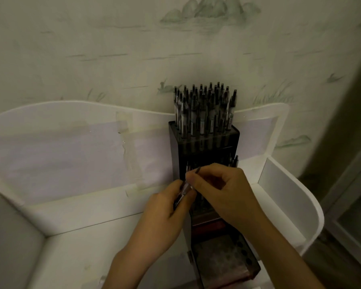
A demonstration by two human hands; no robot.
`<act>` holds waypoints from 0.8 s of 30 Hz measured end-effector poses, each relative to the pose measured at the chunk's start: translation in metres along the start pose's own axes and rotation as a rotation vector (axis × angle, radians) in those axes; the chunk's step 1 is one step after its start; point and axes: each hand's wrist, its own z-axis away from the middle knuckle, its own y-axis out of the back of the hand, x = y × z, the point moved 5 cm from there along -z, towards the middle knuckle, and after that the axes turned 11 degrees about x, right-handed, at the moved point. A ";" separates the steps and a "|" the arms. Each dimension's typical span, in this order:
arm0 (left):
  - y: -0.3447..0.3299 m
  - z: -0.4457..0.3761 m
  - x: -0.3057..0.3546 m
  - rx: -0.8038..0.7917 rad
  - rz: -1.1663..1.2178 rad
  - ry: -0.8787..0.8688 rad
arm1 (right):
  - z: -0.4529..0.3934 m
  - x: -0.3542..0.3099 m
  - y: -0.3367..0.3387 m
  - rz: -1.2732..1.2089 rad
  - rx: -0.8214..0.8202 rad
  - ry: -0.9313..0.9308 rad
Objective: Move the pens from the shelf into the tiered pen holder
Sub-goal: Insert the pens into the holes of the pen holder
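Dark tiered pen holder (204, 140) upright on shelf; top tier packed with upright pens (204, 105).

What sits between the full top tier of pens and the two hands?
In the head view, the holder's dark front wall below the top-tier pens, then a lower tier just above the left hand and right hand.

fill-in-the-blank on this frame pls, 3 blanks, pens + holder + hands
1. The back, highest tier of the tiered pen holder is ____ of upright pens.
2. The left hand grips a ____.
3. The holder stands on a ____ shelf against the wall.

Missing words: full; pen; white
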 end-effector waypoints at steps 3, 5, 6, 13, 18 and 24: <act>-0.001 0.001 -0.002 -0.014 -0.027 0.009 | 0.001 -0.001 -0.001 -0.045 -0.011 -0.017; -0.001 0.000 -0.001 -0.009 -0.033 -0.002 | 0.003 -0.001 0.001 -0.071 -0.008 -0.033; -0.001 0.000 0.001 -0.004 -0.034 -0.014 | 0.003 -0.001 0.002 -0.077 -0.005 -0.038; 0.004 0.002 -0.006 0.017 -0.083 0.003 | -0.009 -0.014 0.046 -0.231 0.242 -0.078; 0.011 0.000 -0.007 0.090 -0.065 0.000 | -0.017 -0.027 0.095 -0.114 0.412 0.082; 0.016 -0.003 -0.002 0.119 -0.073 -0.008 | -0.010 -0.025 0.102 0.285 0.443 0.257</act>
